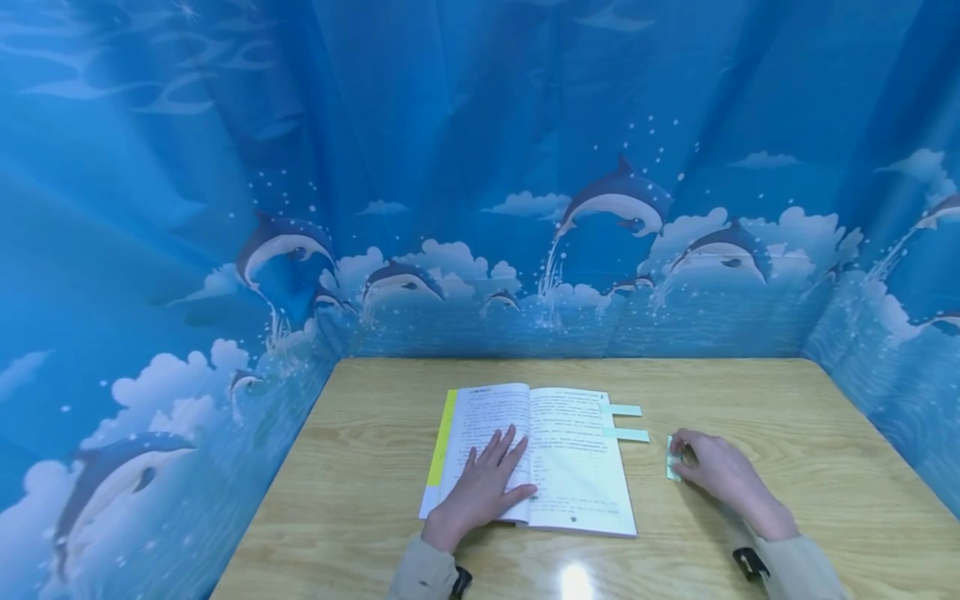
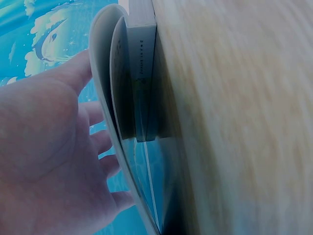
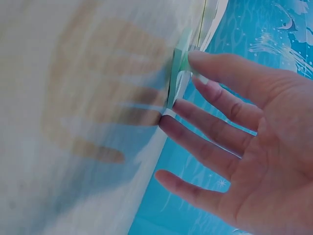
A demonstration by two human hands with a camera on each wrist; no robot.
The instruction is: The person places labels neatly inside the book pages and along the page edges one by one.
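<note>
Right hand (image 1: pixel 716 468): thumb and forefinger pinch a slip (image 3: pixel 184 62) of the green pad (image 1: pixel 670 458), which lies right of the book (image 1: pixel 581 483), long axis near-to-far, this hand nearer. Left hand (image 1: pixel 483 487): flat on the left page (image 1: pixel 480 411); two tabs (image 1: pixel 632 435) jut sideways from the right page.

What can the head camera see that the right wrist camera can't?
Only the head view shows the left hand, lying on the printed book pages. Only the right wrist view shows the palm side of the right hand and a hand-shaped reflection on the tabletop. Both show the right hand touching the green sticky notes, plus the tabletop and the blue sea-patterned curtain.
</note>
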